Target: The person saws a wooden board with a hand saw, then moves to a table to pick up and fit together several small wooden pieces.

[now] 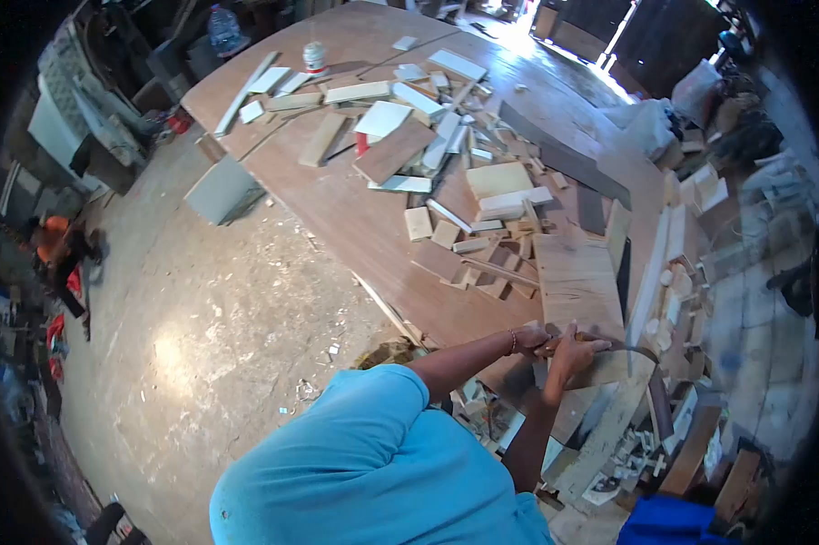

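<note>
From where I stand, the wide wooden board (577, 277) sits at the near right of the worktop (337, 218), with loose wooden offcuts (446, 234) to its left. Both hands meet by its near edge: the left hand (531, 339) with bent fingers, the right hand (571, 354) just beside it. Whether either grip is clenched on the board, I can't tell. It looks stiff, fairly heavy and dry rather than slippery, hardly fragile; its two long edges seem the surest hold.
</note>
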`<state>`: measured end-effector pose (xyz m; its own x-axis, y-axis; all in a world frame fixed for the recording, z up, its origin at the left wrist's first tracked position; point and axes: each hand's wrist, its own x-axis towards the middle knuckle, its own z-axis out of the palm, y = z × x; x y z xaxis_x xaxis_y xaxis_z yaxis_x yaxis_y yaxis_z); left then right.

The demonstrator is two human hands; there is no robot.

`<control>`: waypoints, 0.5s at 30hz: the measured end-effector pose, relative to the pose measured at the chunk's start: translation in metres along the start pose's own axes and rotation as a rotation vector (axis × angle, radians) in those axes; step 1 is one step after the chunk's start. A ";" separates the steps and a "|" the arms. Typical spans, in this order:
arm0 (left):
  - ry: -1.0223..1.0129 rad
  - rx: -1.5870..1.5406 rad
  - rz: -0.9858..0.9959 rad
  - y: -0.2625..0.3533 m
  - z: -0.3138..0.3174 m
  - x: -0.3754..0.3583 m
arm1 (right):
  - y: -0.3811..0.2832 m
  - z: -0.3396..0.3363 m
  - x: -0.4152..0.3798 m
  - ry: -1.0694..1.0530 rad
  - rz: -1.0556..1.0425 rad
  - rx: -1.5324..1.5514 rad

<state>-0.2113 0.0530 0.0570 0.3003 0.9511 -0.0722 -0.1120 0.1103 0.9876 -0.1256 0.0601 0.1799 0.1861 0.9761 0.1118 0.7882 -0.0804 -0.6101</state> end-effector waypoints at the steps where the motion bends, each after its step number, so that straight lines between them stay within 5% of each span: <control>1: 0.066 0.590 0.168 0.015 -0.003 -0.019 | -0.005 0.002 -0.010 0.204 -0.142 -0.100; 2: 0.288 -0.105 -0.371 0.034 0.001 -0.028 | -0.005 -0.005 -0.016 0.001 -0.019 0.091; 6: 0.441 -0.227 -0.432 0.046 0.000 -0.056 | 0.017 0.014 -0.018 0.120 -0.073 -0.061; 9: 0.492 -0.208 -0.437 0.036 -0.004 -0.066 | 0.010 0.003 -0.031 -0.026 0.001 0.049; 15: 0.430 -0.184 -0.442 0.042 -0.026 -0.101 | 0.066 0.043 -0.017 0.125 -0.096 -0.104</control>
<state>-0.2708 -0.0307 0.1022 -0.0475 0.8308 -0.5545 -0.2365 0.5300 0.8144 -0.1020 0.0468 0.1044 0.1736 0.9482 0.2660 0.8609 -0.0150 -0.5085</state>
